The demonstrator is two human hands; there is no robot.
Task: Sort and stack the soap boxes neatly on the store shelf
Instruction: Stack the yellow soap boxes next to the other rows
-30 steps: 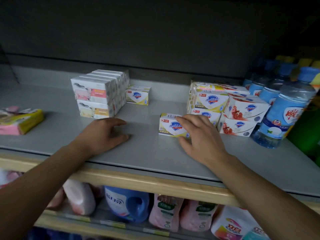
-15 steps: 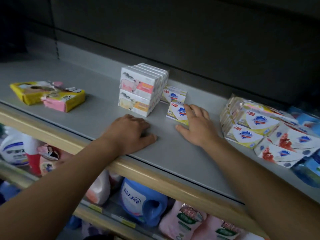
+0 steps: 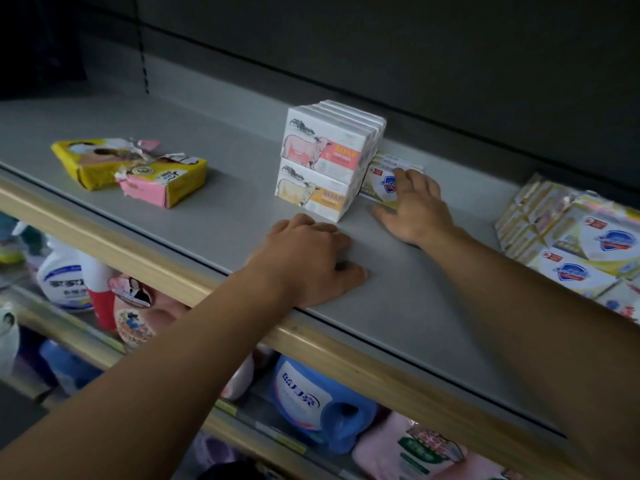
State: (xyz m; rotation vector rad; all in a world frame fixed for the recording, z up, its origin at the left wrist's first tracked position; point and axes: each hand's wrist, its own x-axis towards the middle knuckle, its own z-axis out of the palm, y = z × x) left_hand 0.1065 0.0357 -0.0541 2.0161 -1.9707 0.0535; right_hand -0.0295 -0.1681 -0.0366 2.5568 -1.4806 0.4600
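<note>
1. Right hand [image 3: 414, 207]: fingers spread flat against the front face of a yellow-and-white soap box [image 3: 379, 185]; pressing contact, no enclosing grasp.
2. Left hand [image 3: 308, 261]: palm down on the grey shelf [image 3: 225, 209], fingers loosely curled, holding nothing.
3. Soap box: stands on the shelf, touching the right side of the sheep-print box stack [image 3: 329, 157]; a matching box [image 3: 398, 162] sits behind it.
4. At 3 o'clock from the right hand: pile of shield-logo soap boxes [image 3: 571, 247].
5. At 9 o'clock: torn yellow-and-pink packs [image 3: 135, 169], well apart.

dim overall, dark back wall [image 3: 415, 46], soft motion blur, wide-angle bending at edges, faint shadows
</note>
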